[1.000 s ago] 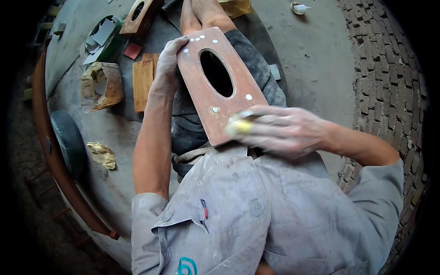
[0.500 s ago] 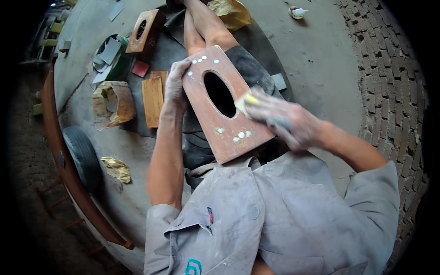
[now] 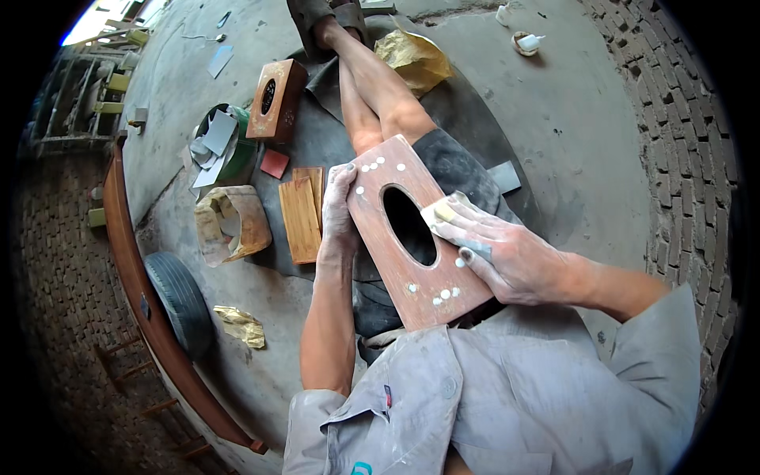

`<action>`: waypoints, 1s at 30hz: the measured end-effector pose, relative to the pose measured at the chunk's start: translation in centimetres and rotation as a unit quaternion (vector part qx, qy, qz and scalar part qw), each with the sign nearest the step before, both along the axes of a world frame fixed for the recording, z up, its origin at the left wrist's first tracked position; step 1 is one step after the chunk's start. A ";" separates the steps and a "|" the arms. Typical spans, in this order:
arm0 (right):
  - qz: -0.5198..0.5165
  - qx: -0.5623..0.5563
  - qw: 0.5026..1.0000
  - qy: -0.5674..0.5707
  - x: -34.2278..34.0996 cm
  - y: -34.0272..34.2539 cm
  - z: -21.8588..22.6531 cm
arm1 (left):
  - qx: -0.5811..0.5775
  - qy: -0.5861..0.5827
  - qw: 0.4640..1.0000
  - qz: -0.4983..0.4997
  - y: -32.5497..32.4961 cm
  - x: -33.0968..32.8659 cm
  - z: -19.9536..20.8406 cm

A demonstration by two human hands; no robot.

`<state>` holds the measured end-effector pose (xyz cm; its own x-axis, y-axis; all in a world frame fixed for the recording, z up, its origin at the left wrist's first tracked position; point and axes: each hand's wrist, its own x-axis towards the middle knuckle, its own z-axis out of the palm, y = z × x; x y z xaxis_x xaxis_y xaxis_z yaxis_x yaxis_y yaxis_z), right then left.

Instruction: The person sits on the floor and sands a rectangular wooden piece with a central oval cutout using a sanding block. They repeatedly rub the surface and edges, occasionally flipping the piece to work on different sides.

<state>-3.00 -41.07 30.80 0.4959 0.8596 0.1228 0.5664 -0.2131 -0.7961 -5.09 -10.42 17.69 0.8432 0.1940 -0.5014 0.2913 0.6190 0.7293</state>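
Wooden panel [image 3: 412,233] with oval hole rests tilted on the person's lap; left hand [image 3: 339,210] grips its left edge, right hand [image 3: 507,257] is closed on a folded sandpaper pad [image 3: 440,212] pressed to the right edge. Judgement: keep the pad flat, brace firmly, stroke evenly past the white filler dots [image 3: 443,294].

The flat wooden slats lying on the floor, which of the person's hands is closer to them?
Left. The left hand grips the left edge of the board with the oval hole, right beside the slats. The right hand presses a sanding pad on the board's far side.
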 end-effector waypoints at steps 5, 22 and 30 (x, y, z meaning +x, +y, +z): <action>-0.013 -0.011 0.997 -0.075 8.1 6.8 -6.8 | -0.011 0.029 0.999 -0.008 0.8 0.0 -1.2; 0.227 -0.074 0.970 -0.043 12.9 14.3 -6.7 | -0.052 -0.067 0.996 0.030 -1.6 0.4 1.5; 0.344 0.087 0.930 -0.094 7.6 9.6 -2.8 | -0.001 -0.003 1.000 0.009 -0.1 -0.6 1.1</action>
<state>4.58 -31.46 27.98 -0.2085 0.9249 0.3179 0.6533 0.3735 -0.6585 -5.68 -10.56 18.81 0.8427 0.2075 -0.4968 0.2759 0.6260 0.7294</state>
